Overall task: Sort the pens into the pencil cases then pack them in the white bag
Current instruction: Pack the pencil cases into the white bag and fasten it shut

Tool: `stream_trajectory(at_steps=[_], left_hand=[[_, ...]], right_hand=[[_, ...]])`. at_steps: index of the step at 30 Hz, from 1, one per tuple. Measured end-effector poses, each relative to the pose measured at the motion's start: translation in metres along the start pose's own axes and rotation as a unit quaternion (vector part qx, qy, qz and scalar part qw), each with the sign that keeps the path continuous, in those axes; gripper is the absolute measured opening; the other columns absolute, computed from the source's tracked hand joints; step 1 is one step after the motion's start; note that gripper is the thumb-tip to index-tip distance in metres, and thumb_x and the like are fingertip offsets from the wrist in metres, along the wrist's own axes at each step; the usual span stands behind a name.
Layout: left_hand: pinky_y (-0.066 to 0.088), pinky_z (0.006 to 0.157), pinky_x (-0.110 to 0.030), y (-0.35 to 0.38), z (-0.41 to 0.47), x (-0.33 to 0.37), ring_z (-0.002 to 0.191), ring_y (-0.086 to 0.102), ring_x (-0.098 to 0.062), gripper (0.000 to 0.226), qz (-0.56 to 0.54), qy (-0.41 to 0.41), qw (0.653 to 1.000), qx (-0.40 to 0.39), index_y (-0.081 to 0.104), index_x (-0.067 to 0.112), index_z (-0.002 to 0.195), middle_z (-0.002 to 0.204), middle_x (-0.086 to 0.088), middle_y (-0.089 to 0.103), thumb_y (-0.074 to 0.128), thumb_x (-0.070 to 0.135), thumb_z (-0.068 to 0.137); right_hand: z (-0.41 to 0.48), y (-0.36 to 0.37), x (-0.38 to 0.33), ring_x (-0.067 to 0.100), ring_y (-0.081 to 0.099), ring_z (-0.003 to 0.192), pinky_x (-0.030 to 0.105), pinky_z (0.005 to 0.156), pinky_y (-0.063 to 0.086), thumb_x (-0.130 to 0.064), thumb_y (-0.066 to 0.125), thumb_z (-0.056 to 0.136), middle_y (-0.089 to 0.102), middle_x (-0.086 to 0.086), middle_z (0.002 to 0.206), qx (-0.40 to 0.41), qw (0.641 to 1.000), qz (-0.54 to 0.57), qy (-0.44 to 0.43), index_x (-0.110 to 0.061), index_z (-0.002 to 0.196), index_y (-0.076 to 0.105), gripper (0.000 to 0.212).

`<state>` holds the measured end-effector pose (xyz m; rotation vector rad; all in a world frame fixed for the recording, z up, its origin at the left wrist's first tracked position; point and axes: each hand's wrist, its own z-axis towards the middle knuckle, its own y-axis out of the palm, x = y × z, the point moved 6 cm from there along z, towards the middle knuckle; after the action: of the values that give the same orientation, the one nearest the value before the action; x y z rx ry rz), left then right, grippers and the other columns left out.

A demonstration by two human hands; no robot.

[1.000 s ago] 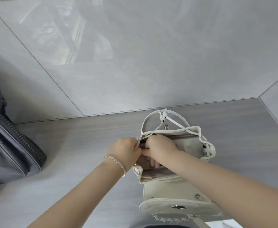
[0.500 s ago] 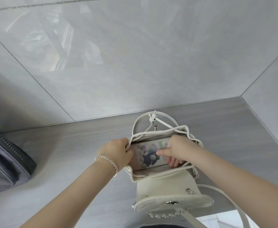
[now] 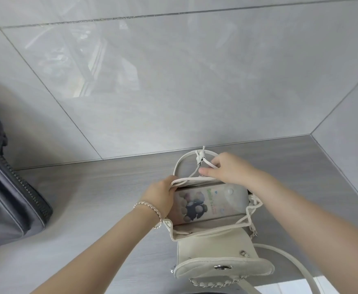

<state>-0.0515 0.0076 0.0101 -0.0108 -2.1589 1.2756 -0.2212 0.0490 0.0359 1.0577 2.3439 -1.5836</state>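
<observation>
The white bag (image 3: 213, 250) stands on the grey table with its mouth open and its flap hanging toward me. Inside it lies a pale pencil case (image 3: 209, 201) printed with a dark cartoon figure and round dots. My left hand (image 3: 160, 197) grips the left rim of the bag's mouth, a bracelet on its wrist. My right hand (image 3: 226, 169) is at the far rim, its fingers closed on the white drawstring cord (image 3: 201, 158) near the toggle. No loose pens are visible.
A dark grey zipped bag (image 3: 10, 200) lies at the left edge of the table. Glossy grey tiled walls (image 3: 173, 81) rise behind the table and on the right, forming a corner. A white strap (image 3: 290, 256) trails from the bag toward the lower right.
My right hand has come out of the bag's mouth and moved up to the drawstring at the far rim. The pencil case inside is now fully in sight. My left hand still holds the rim.
</observation>
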Motion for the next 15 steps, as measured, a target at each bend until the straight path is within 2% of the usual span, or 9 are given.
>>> stream_trajectory(at_steps=[2, 3, 5, 6, 7, 9, 11, 13, 15], left_hand=[[0.047, 0.083, -0.030, -0.001, -0.006, 0.000, 0.100, 0.061, -0.028, 0.030, -0.027, -0.004, 1.000, 0.015, 0.058, 0.025, 0.117, 0.107, -0.009, 0.068, 0.035, 0.018, 0.098], [0.046, 0.084, -0.028, -0.001, -0.010, 0.001, 0.101, 0.061, -0.026, 0.032, -0.042, -0.005, 0.999, 0.023, 0.058, 0.026, 0.118, 0.108, -0.008, 0.069, 0.036, 0.017, 0.098], [0.045, 0.088, -0.026, -0.004, -0.017, 0.005, 0.106, 0.060, -0.024, 0.035, -0.067, -0.002, 0.997, 0.047, 0.057, 0.027, 0.123, 0.114, -0.007, 0.068, 0.037, 0.014, 0.097], [0.043, 0.089, -0.024, -0.008, -0.021, 0.007, 0.108, 0.059, -0.024, 0.037, -0.078, 0.000, 0.995, 0.064, 0.056, 0.027, 0.125, 0.117, -0.007, 0.067, 0.037, 0.012, 0.097], [0.041, 0.089, -0.023, -0.015, -0.024, 0.009, 0.111, 0.058, -0.024, 0.038, -0.084, 0.004, 0.993, 0.084, 0.055, 0.027, 0.127, 0.120, -0.007, 0.065, 0.038, 0.011, 0.097], [0.036, 0.088, -0.018, -0.028, -0.027, 0.011, 0.121, 0.053, -0.022, 0.042, -0.092, 0.028, 0.986, 0.133, 0.053, 0.027, 0.130, 0.133, -0.006, 0.057, 0.040, 0.006, 0.095], [0.029, 0.090, -0.010, -0.037, -0.032, 0.009, 0.133, 0.042, -0.018, 0.049, -0.093, 0.068, 0.978, 0.173, 0.050, 0.026, 0.133, 0.147, -0.007, 0.040, 0.041, 0.000, 0.092], [0.025, 0.095, -0.009, -0.035, -0.037, 0.002, 0.137, 0.037, -0.022, 0.056, -0.081, 0.101, 0.972, 0.196, 0.044, 0.025, 0.137, 0.152, -0.010, 0.029, 0.040, -0.006, 0.090], [0.033, 0.096, -0.020, -0.018, -0.038, -0.010, 0.135, 0.038, -0.031, 0.065, -0.055, 0.136, 0.969, 0.199, 0.041, 0.035, 0.137, 0.151, -0.015, 0.027, 0.040, -0.004, 0.085]], right_hand=[[0.000, -0.003, -0.007, 0.015, 0.041, 0.051, 0.028, 0.052, 0.029, -0.045, 0.052, 0.089, 0.046, 0.000, 0.056, 0.021, 0.998, 0.057, -0.026, -0.015, 0.070, 0.066, 0.038], [-0.001, -0.004, -0.010, 0.017, 0.047, 0.054, 0.028, 0.055, 0.035, -0.040, 0.049, 0.092, 0.052, 0.001, 0.058, 0.034, 0.993, 0.109, -0.038, -0.017, 0.063, 0.061, 0.039], [-0.008, -0.007, -0.018, 0.026, 0.065, 0.077, 0.036, 0.076, 0.051, -0.032, 0.044, 0.096, 0.069, 0.006, 0.076, 0.058, 0.964, 0.253, -0.065, -0.020, 0.066, 0.057, 0.034], [-0.014, -0.009, -0.024, 0.027, 0.067, 0.089, 0.040, 0.088, 0.051, -0.029, 0.044, 0.096, 0.072, 0.006, 0.085, 0.066, 0.942, 0.317, -0.081, -0.018, 0.072, 0.058, 0.030], [-0.021, -0.013, -0.030, 0.025, 0.067, 0.093, 0.040, 0.093, 0.049, -0.026, 0.044, 0.096, 0.073, 0.004, 0.085, 0.075, 0.924, 0.361, -0.104, -0.013, 0.076, 0.059, 0.029], [-0.034, -0.023, -0.039, 0.018, 0.067, 0.087, 0.037, 0.092, 0.048, -0.021, 0.044, 0.096, 0.073, -0.006, 0.076, 0.093, 0.890, 0.420, -0.154, -0.009, 0.075, 0.063, 0.032], [-0.045, -0.026, -0.044, 0.016, 0.067, 0.089, 0.031, 0.090, 0.047, -0.020, 0.045, 0.096, 0.074, -0.008, 0.078, 0.093, 0.864, 0.457, -0.187, -0.024, 0.062, 0.067, 0.040], [-0.053, -0.020, -0.046, 0.011, 0.067, 0.094, 0.021, 0.087, 0.045, -0.021, 0.049, 0.094, 0.074, -0.009, 0.084, 0.083, 0.866, 0.447, -0.210, -0.031, 0.063, 0.069, 0.039], [-0.052, 0.001, -0.037, 0.000, 0.066, 0.085, 0.009, 0.075, 0.046, -0.013, 0.056, 0.090, 0.073, -0.011, 0.079, 0.066, 0.876, 0.437, -0.195, -0.013, 0.078, 0.073, 0.021]])
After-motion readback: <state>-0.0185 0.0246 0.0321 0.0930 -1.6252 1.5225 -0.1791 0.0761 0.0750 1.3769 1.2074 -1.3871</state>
